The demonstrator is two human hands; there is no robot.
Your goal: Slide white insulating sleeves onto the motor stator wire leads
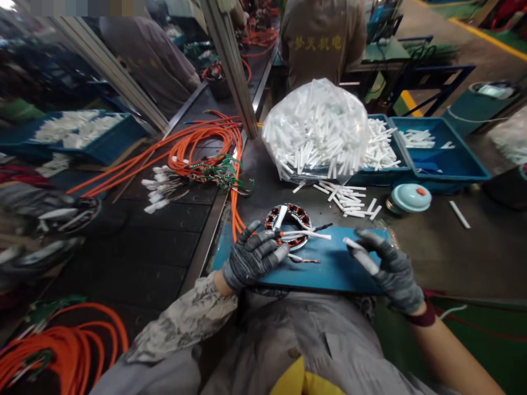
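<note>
My left hand (257, 255), in a grey glove, rests at the left side of a ring-shaped motor stator (305, 215), its fingers closed on wires near the end of the orange cables (235, 208). A white sleeve (317, 236) covers a wire reaching right across the ring, and another white sleeve (281, 218) stands tilted inside it. Bare twisted wire ends (308, 261) stick out below. To the right, apart from the stator, my gloved right hand (385, 266) pinches a short white tube (349, 242). Under both hands lies a blue board (325, 274).
A clear bag (315, 123) of white tubes sits behind the stator. Loose tubes (349, 200), a light-blue round container (410, 197) and blue bins (461, 159) lie right. Wired orange coils (197, 145) lie left on the conveyor (173, 236). Co-workers (325, 44) sit beyond a metal post (236, 71).
</note>
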